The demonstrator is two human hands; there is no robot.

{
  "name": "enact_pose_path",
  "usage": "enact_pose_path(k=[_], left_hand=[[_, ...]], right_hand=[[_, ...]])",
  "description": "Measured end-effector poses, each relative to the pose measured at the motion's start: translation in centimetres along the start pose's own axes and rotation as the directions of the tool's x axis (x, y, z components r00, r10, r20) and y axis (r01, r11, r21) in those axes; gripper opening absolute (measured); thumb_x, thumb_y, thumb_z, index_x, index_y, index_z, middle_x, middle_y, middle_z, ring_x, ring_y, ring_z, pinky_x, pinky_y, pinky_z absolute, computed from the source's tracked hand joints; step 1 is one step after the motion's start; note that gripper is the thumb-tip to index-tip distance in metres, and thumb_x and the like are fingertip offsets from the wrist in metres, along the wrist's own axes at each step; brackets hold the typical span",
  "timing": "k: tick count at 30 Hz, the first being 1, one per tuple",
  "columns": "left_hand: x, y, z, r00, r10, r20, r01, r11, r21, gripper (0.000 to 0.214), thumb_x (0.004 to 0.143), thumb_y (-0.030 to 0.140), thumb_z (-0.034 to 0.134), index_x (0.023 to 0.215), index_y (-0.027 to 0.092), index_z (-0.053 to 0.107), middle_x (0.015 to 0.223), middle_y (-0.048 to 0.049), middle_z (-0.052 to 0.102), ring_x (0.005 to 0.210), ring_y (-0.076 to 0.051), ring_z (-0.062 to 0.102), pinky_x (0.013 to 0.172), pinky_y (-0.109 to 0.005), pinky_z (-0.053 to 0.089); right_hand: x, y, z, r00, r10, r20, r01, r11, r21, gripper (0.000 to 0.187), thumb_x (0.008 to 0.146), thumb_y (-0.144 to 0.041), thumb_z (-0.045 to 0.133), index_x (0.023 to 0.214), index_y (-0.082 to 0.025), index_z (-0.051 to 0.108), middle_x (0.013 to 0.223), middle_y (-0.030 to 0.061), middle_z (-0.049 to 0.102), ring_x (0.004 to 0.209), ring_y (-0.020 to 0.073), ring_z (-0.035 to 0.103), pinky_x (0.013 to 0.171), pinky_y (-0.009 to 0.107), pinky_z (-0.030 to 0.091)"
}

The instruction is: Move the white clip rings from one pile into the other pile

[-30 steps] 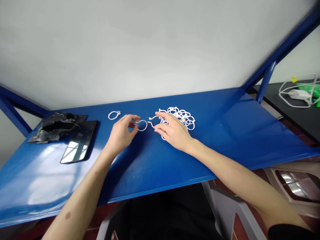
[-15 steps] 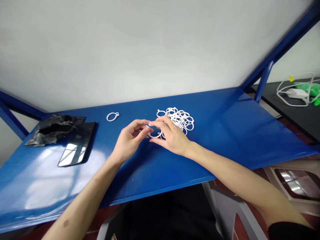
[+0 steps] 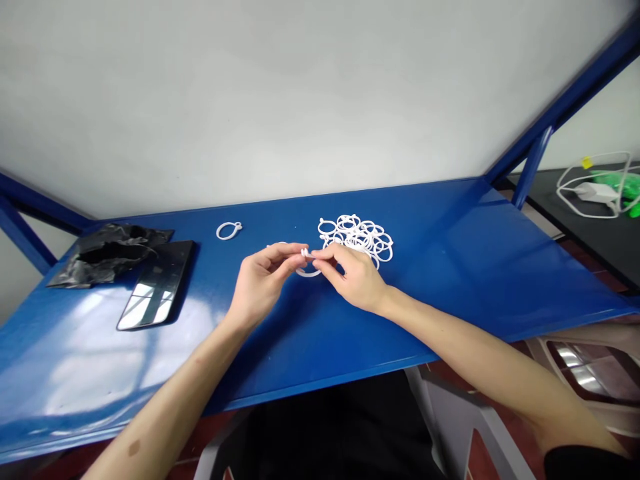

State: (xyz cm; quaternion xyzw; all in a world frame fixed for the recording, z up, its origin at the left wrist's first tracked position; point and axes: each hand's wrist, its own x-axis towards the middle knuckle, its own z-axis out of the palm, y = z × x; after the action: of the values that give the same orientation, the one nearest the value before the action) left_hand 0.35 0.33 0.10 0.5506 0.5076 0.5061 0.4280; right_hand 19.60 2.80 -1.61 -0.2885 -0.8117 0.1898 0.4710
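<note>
Thumb and fingers of my left hand (image 3: 261, 279) pinch the small knobbed end of a white curtain ring (image 3: 307, 253). My right hand (image 3: 357, 277) grips the same piece from the other side, fingertips closed close to the left ones. A white arc (image 3: 309, 273) shows just below the fingertips; I cannot tell whether it belongs to the held ring. Behind my left fingers a bit of white peeks out, mostly hidden. Just beyond my right hand lies a loose pile of white curtain rings (image 3: 373, 233), partly covered by that hand. A single curtain ring (image 3: 229, 231) lies apart, farther left.
The blue table (image 3: 450, 267) runs up to a pale wall. At left are a crumpled black plastic bag (image 3: 107, 250) and a dark phone (image 3: 157, 287). A white cable (image 3: 595, 193) with a green bag lies on a dark surface at far right.
My right hand has shifted slightly right, and its fingers have drawn into a pinch. The small white end now shows between both hands' fingertips. The pile and the lone ring remain in place.
</note>
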Motion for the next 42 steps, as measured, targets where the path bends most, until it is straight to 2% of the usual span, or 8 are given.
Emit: enact_pose_path(k=[7,19,23,26,29,32,37,42], left_hand=[[-0.7,-0.7,0.4,0.994,0.104,-0.041,-0.099,0.988,0.117,0.025,0.084,0.046,0.076,0.092,0.022,0.08,0.096,-0.0063,0.081,0.084,-0.022,0.076,0.08,-0.036,0.063],[-0.6,-0.9,0.4,0.958,0.281,0.062,-0.284,0.892,0.351,0.019,0.092,0.037,0.066,0.091,0.024,0.079,0.093,-0.0045,0.081,0.082,-0.021,0.076,0.077,-0.033,0.06],[0.5,-0.3,-0.2,0.935,0.335,0.114,-0.347,0.806,0.479,0.025,0.095,0.038,0.063,0.11,0.024,0.076,0.101,-0.0044,0.08,0.08,-0.019,0.073,0.077,-0.032,0.058],[1.6,-0.6,-1.6,0.916,0.385,0.111,-0.354,0.646,0.676,0.029,0.099,0.036,0.055,0.12,0.023,0.072,0.107,-0.0058,0.078,0.094,-0.022,0.07,0.085,-0.037,0.057],[2.6,-1.8,-3.7,0.932,0.334,0.143,-0.289,0.443,0.849,0.03,0.095,0.041,0.059,0.116,0.022,0.071,0.117,-0.01,0.072,0.113,-0.031,0.064,0.104,-0.049,0.049],[3.3,-3.0,-5.4,0.955,0.218,0.199,-0.262,0.318,0.911,0.042,0.089,0.051,0.065,0.117,0.02,0.07,0.12,-0.0141,0.067,0.115,-0.035,0.06,0.101,-0.052,0.049],[3.6,-3.5,-6.1,0.962,0.109,0.249,-0.271,0.315,0.909,0.042,0.092,0.05,0.06,0.118,0.019,0.068,0.118,-0.0147,0.068,0.111,-0.033,0.061,0.097,-0.049,0.05],[3.6,-2.8,-5.9,0.97,0.051,0.239,-0.241,0.361,0.901,0.041,0.091,0.048,0.062,0.117,0.016,0.067,0.115,-0.0142,0.068,0.112,-0.033,0.061,0.098,-0.048,0.05]], right_hand=[[-0.4,-0.5,-0.1,0.995,-0.089,0.054,0.094,0.99,-0.106,0.017,0.105,-0.024,0.051,0.098,-0.02,0.066,0.089,0.0045,0.075,0.083,0.0157,0.07,0.077,0.031,0.058],[-0.9,0.4,-0.3,0.955,-0.185,0.231,0.256,0.909,-0.328,0.026,0.106,-0.018,0.044,0.104,-0.019,0.07,0.089,0.0059,0.074,0.081,0.0184,0.066,0.073,0.032,0.055],[0.9,0.8,-1.2,0.984,-0.114,0.139,0.157,0.923,-0.353,0.022,0.106,-0.026,0.049,0.102,-0.02,0.07,0.096,0.0061,0.075,0.09,0.0197,0.067,0.083,0.034,0.055],[1.9,2.2,-2.9,0.999,0.027,-0.027,-0.036,0.911,-0.412,0.02,0.104,-0.029,0.052,0.098,-0.021,0.07,0.097,0.0073,0.074,0.092,0.0223,0.065,0.086,0.039,0.052],[2.2,4.1,-4.4,0.977,0.134,-0.167,-0.196,0.871,-0.451,0.015,0.099,-0.028,0.057,0.093,-0.021,0.069,0.098,0.0082,0.07,0.095,0.0252,0.06,0.087,0.043,0.051],[2.1,5.4,-5.1,0.957,0.205,-0.204,-0.276,0.857,-0.436,0.01,0.094,-0.027,0.063,0.088,-0.022,0.069,0.1,0.0075,0.067,0.098,0.0263,0.059,0.091,0.046,0.05],[1.9,5.4,-4.3,0.962,0.238,-0.133,-0.272,0.879,-0.392,0.009,0.093,-0.027,0.066,0.087,-0.022,0.071,0.103,0.0075,0.066,0.1,0.0256,0.058,0.092,0.046,0.05],[1.5,4.2,-2.9,0.989,0.139,-0.05,-0.147,0.911,-0.385,0.011,0.095,-0.025,0.064,0.088,-0.022,0.072,0.105,0.008,0.066,0.103,0.0255,0.057,0.093,0.045,0.051]])
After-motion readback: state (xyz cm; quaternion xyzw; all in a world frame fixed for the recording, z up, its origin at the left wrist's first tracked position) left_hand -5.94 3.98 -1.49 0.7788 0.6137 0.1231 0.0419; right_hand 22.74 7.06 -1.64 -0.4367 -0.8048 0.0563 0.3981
